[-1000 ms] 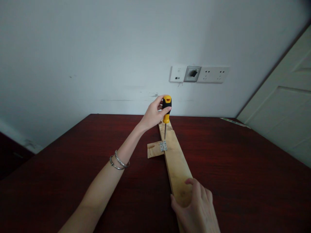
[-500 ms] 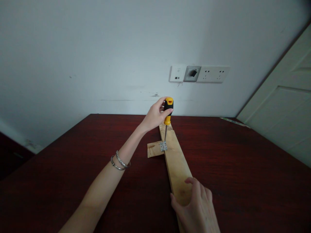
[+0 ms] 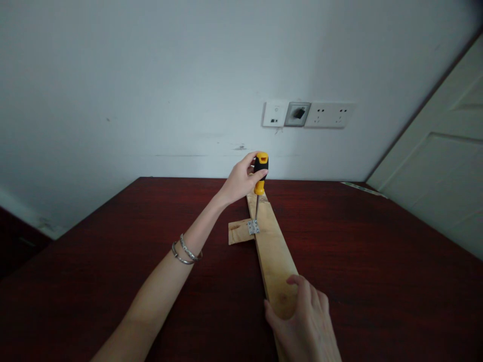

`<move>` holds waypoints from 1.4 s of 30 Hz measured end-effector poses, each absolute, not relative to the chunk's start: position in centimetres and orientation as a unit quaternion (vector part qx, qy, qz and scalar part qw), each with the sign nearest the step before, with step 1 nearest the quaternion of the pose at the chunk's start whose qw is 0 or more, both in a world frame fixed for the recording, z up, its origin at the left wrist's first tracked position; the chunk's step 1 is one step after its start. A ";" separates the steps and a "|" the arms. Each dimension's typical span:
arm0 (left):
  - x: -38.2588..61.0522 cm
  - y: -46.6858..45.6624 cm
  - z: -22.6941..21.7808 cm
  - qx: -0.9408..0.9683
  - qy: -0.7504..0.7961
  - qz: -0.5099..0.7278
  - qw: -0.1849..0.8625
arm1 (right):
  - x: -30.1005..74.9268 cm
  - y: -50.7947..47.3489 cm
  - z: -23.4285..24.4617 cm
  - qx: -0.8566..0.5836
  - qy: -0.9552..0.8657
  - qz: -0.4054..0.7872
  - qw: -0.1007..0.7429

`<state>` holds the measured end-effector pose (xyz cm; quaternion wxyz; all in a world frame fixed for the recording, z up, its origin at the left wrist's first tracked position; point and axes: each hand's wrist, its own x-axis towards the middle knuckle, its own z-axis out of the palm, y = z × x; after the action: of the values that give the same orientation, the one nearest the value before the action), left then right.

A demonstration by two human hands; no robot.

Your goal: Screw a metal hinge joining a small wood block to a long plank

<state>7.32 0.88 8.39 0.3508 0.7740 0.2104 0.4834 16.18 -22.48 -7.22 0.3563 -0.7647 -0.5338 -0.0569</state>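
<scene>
My left hand (image 3: 243,178) is closed around the black and yellow handle of a screwdriver (image 3: 261,170), held nearly upright. Its shaft runs down to the right leaf of a small metal hinge (image 3: 253,227); the exact contact at the tip is too small to make out. The hinge spans a long wooden board (image 3: 272,246) and a short wooden piece (image 3: 238,233) that sticks out to the left. My right hand (image 3: 304,314) grips the long board near its close end, thumb on the left edge and fingers on the right.
The boards lie on a dark red wooden table (image 3: 362,261) that meets a pale wall (image 3: 169,90). Sockets and switches (image 3: 309,115) are set in the wall above the back edge. A white panelled door (image 3: 437,176) stands at the right.
Almost nothing differs. Both hands, the screwdriver and the boards keep their places, while the view has shifted very slightly.
</scene>
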 end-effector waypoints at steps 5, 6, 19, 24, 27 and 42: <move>7.3 0.9 8.4 0.776 0.212 0.483 0.345 | 16.0 -22.5 -7.0 -0.770 -0.530 -0.047 0.351; 7.3 0.9 8.4 0.778 0.212 0.483 0.342 | 16.0 -22.5 -6.9 -0.772 -0.529 -0.047 0.349; 7.2 1.2 8.3 0.778 0.200 0.490 0.338 | 17.0 -22.4 -7.7 -0.762 -0.547 -0.041 0.343; 7.2 1.2 8.2 0.782 0.205 0.485 0.333 | 17.1 -22.4 -7.7 -0.760 -0.553 -0.029 0.340; 7.2 1.3 8.1 0.782 0.204 0.486 0.333 | 16.8 -22.4 -7.6 -0.767 -0.541 -0.034 0.343; 7.4 1.3 8.0 0.778 0.206 0.482 0.348 | 15.9 -22.6 -6.7 -0.779 -0.526 -0.030 0.339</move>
<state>7.37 1.35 7.96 0.3476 0.7776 0.2058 0.4818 15.87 -22.57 -6.68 0.3390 -0.7794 -0.5261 -0.0296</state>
